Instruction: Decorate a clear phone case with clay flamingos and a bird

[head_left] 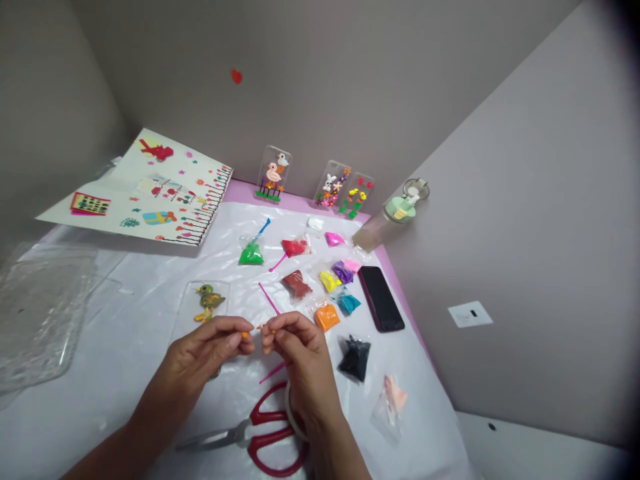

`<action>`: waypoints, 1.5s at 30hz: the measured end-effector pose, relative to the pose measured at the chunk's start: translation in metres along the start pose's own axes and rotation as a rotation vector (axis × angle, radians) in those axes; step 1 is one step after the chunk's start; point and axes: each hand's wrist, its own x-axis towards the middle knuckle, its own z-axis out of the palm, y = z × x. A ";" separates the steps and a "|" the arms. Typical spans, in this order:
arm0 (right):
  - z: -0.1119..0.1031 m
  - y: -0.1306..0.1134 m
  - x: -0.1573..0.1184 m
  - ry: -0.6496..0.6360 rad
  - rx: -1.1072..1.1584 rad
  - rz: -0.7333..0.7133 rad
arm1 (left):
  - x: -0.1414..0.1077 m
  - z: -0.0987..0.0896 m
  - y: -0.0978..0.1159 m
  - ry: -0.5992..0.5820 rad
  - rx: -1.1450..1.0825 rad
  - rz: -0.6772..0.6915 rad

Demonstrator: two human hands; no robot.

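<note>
My left hand (207, 347) is closed in a pinch on a small bit of orange clay (245, 335). Close beside it, my right hand (300, 350) also pinches, with a tiny piece of orange clay (261, 327) showing at its fingertips. A narrow gap separates the two hands. Just beyond my left hand lies a clear phone case (224, 291) bearing a green and brown clay duck (210, 299) with yellow-orange legs. Under my right wrist are red-handled scissors (273, 443) and a roll of tape (292, 407), both partly covered. An orange clay packet (327, 317) sits right of my right hand.
Several bagged clays, including green (251, 253), brown (297, 285) and black (355, 358), lie around pink modelling sticks (269, 298). A phone (381, 299) and a bottle (385, 223) are at right. Decorated cases (274, 175) lean on the wall. A decorated card (120, 190) stands left.
</note>
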 end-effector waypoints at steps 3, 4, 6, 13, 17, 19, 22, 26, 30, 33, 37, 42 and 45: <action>0.001 -0.002 0.000 0.004 0.019 -0.015 | -0.001 -0.004 -0.004 0.013 0.039 -0.032; 0.001 -0.002 0.000 0.005 0.022 -0.008 | -0.001 -0.004 -0.005 0.011 0.049 -0.037; 0.000 -0.003 0.001 0.010 0.019 0.016 | -0.001 -0.003 -0.004 0.008 0.053 -0.033; -0.002 0.001 0.003 0.069 0.007 0.016 | -0.001 0.004 0.004 0.026 -0.007 0.023; -0.002 0.001 0.003 0.055 0.015 0.010 | -0.001 0.003 0.001 0.040 -0.040 0.008; -0.002 0.000 0.003 0.039 0.032 0.017 | -0.001 0.003 0.001 0.067 -0.058 -0.027; 0.000 -0.001 0.003 0.016 0.042 0.026 | -0.001 0.004 0.001 0.084 -0.054 -0.034; 0.000 -0.001 0.003 0.023 0.033 0.016 | 0.001 0.005 0.002 0.101 -0.040 -0.045; -0.001 0.000 0.004 0.049 0.023 0.002 | 0.001 0.003 0.001 0.097 0.011 -0.019; -0.002 0.001 0.004 0.051 0.033 -0.002 | 0.001 0.001 0.000 0.061 0.020 0.084; -0.002 0.002 0.004 0.040 0.013 -0.006 | 0.000 0.001 0.001 0.069 0.020 0.097; 0.000 0.001 0.001 -0.020 0.007 0.014 | 0.001 0.005 0.004 0.135 0.021 0.032; 0.001 0.001 0.000 -0.033 -0.001 0.022 | 0.002 0.006 0.006 0.141 0.035 0.041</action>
